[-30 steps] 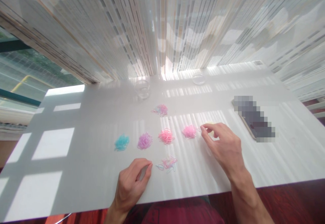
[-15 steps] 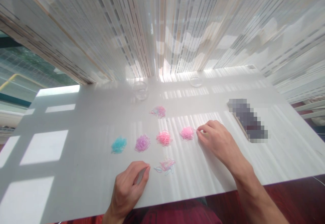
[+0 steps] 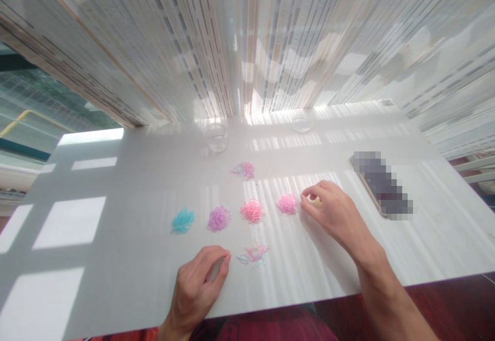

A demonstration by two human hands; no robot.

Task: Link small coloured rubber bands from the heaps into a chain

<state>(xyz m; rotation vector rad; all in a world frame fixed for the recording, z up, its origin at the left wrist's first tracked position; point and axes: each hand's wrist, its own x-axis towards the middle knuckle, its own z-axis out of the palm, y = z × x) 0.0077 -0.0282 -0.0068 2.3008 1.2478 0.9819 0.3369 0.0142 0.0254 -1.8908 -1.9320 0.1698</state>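
Small elastic bands lie in colour piles on the white table: blue (image 3: 183,221), purple (image 3: 219,218), coral pink (image 3: 252,210) and light pink (image 3: 287,204). My right hand (image 3: 328,204) is just right of the light pink pile, thumb and forefinger pinched. Something pale yellow (image 3: 316,201) shows through the gap in its fingers, partly hidden. My left hand (image 3: 199,284) rests near the front edge, fingertips pinched, left of a loose mixed group of bands (image 3: 256,252). Whatever either pinch holds is too small to make out. Another mixed pile (image 3: 244,170) lies farther back.
Two clear round containers, one on the left (image 3: 216,137) and one on the right (image 3: 300,123), stand near the back edge. A phone-like dark object (image 3: 382,184), blurred out, lies at the right. Striped curtains (image 3: 247,47) hang behind the white table (image 3: 147,258).
My right hand has shifted slightly, and the pale yellow spot now shows between its fingers. A thin strand at its fingertips no longer shows. My left hand keeps its pinch. The view moved slightly.
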